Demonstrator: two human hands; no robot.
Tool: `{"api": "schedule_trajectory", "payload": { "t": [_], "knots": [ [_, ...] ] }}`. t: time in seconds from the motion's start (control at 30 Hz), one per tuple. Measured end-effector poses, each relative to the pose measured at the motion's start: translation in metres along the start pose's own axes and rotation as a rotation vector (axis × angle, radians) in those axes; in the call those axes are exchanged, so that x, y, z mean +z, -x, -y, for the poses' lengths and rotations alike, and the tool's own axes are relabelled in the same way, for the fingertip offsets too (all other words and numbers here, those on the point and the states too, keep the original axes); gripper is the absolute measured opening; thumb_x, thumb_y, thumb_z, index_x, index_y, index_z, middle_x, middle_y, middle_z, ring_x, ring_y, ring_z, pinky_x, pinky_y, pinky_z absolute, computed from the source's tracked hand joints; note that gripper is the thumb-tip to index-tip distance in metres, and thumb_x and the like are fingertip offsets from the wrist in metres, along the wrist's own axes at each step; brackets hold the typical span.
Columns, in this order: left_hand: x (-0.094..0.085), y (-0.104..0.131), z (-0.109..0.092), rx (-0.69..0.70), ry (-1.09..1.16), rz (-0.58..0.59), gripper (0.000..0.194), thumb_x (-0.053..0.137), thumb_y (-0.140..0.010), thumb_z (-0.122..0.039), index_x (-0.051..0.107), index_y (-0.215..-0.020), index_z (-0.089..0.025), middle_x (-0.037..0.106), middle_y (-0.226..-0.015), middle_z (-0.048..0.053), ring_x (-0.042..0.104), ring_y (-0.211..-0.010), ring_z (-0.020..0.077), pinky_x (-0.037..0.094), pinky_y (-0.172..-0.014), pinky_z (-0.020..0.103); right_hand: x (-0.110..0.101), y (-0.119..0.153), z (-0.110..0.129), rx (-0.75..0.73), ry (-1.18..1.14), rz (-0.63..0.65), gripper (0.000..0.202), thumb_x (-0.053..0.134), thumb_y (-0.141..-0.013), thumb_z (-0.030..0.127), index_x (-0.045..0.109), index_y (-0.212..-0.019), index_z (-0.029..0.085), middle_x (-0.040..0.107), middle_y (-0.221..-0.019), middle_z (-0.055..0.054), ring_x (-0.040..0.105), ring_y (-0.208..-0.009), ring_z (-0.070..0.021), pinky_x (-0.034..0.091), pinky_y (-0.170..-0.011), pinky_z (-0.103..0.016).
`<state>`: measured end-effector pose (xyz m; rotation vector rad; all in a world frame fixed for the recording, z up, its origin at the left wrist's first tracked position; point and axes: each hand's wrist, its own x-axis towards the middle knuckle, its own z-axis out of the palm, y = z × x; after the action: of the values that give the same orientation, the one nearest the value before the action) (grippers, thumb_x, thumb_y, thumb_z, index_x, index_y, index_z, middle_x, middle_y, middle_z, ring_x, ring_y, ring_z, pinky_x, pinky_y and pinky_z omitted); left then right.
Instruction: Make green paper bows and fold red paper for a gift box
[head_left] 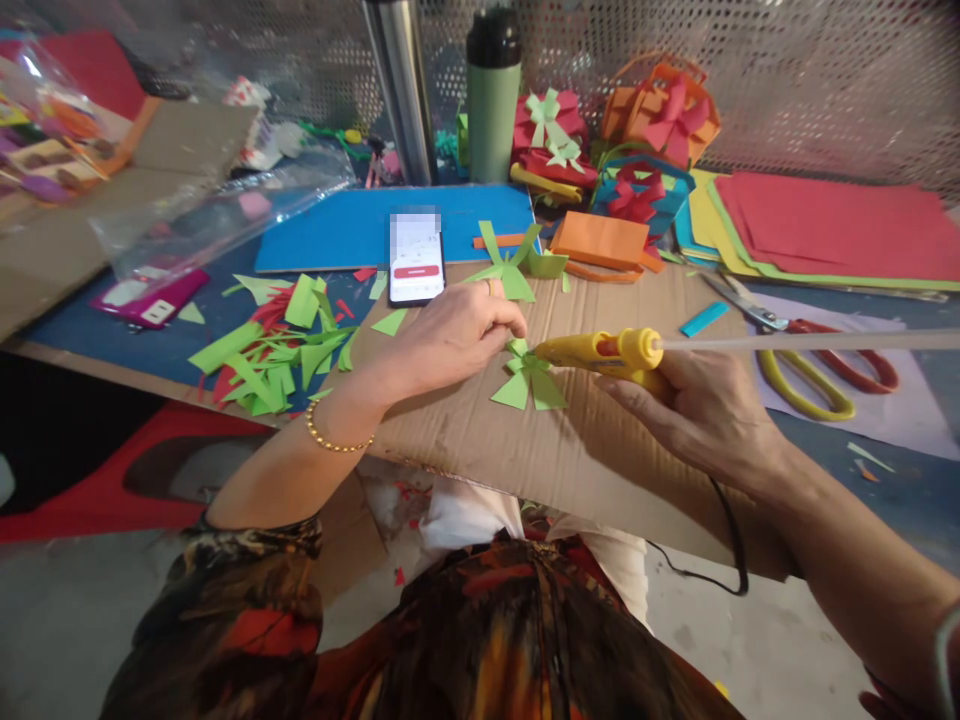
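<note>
A yellow hot glue gun (600, 350) is gripped in my right hand (694, 410), with a long pale glue stick (787, 342) sticking out of its back. Its nozzle meets the middle of a small green paper bow (529, 382) on the cardboard sheet (465, 435). My left hand (457, 335) is curled at the upper left of that bow, its fingertips close to the bow's top; what they pinch, if anything, is too small to make out. Just beyond my left hand lies a larger green paper bow (510, 265).
Green and red scraps (277, 350) lie left, a phone (416, 258) and blue board (330, 225) behind. Scissors (810, 340) and stacked red paper (840, 220) are at right. Two bottles (493, 110) and paper bags (660, 115) stand at the back.
</note>
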<state>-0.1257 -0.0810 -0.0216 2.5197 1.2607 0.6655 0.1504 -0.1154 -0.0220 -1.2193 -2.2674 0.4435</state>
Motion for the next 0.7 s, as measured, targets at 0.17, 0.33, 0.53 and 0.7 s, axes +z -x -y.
{"api": "schedule_trajectory", "payload": {
  "t": [0.17,0.33,0.53,0.7],
  "knots": [
    [0.000,0.001,0.001,0.016,-0.002,0.001,0.032,0.054,-0.094,-0.008,0.082,-0.095,-0.022,0.069,-0.088,0.004,0.064,-0.084,0.0174,0.048,-0.078,0.032,-0.001,-0.001,0.001,-0.064,-0.014,-0.008,0.046,0.061,-0.097,0.040,0.030,-0.065,0.028,0.027,-0.053,0.006,0.028,-0.047,-0.0121,0.021,-0.052,-0.034],
    [0.000,0.001,0.001,0.009,-0.012,0.000,0.032,0.053,-0.093,-0.007,0.081,-0.095,-0.022,0.069,-0.088,0.004,0.064,-0.085,0.0176,0.048,-0.078,0.032,0.002,0.002,-0.007,-0.199,-0.005,-0.093,0.038,0.064,-0.097,0.033,0.039,-0.069,0.027,0.025,-0.055,0.008,0.022,-0.045,-0.0104,0.019,-0.048,-0.032],
    [0.000,0.001,0.000,0.005,-0.042,0.004,0.031,0.053,-0.094,-0.008,0.081,-0.096,-0.022,0.068,-0.088,0.003,0.063,-0.083,0.0174,0.048,-0.077,0.032,0.007,-0.001,-0.005,-0.291,-0.049,-0.138,0.041,0.064,-0.097,0.027,0.035,-0.070,0.027,0.030,-0.059,0.007,0.026,-0.046,-0.0098,0.021,-0.046,-0.030],
    [-0.001,0.000,-0.001,0.004,-0.038,0.010,0.032,0.053,-0.094,-0.008,0.082,-0.096,-0.022,0.068,-0.089,0.004,0.064,-0.083,0.0175,0.048,-0.077,0.032,0.006,-0.003,0.002,-0.306,-0.083,-0.110,0.044,0.063,-0.097,0.025,0.029,-0.069,0.027,0.043,-0.065,0.003,0.039,-0.049,-0.0109,0.027,-0.046,-0.030]
  ]
}}
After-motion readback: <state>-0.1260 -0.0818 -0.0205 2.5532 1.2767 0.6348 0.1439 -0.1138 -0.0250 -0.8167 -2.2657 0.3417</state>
